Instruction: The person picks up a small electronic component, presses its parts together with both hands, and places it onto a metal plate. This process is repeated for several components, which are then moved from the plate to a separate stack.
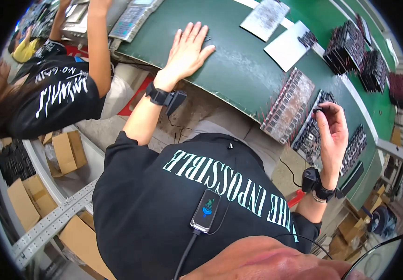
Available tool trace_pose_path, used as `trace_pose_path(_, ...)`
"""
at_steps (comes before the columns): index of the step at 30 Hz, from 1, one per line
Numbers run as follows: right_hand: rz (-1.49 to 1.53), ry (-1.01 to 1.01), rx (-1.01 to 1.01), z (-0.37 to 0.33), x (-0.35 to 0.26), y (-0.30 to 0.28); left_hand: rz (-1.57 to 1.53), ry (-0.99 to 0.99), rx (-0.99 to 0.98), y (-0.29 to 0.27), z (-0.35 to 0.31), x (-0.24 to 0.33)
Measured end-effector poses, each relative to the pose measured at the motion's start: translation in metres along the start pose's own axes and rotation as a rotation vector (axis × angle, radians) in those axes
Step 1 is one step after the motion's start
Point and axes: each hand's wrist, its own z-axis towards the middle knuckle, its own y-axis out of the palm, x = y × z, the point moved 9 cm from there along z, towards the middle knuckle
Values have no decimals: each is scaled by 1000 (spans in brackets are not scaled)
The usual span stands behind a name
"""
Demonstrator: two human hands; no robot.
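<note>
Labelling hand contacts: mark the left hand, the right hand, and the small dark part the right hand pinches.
left hand (187, 51), head view, back of the palm, flat on the green table.
right hand (334, 133), head view, middle of the palm.
small dark part (317, 110), head view, its tip showing between the fingertips.

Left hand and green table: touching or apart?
Touching. The head view shows the left hand lying palm-down, fingers spread flat on the green table, with no gap.
</note>
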Motion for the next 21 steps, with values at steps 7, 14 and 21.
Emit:
trace_pose_path(7, 478, 92, -34, -30, 1, 29, -97, 279, 328, -53, 7, 40)
trace_pose_path(14, 548, 126, -61, -37, 23, 35, 57, 267, 174, -49, 14, 73)
trace_pose_path(21, 584, 288, -27, -37, 39, 41, -204, 218, 106, -59, 26, 86)
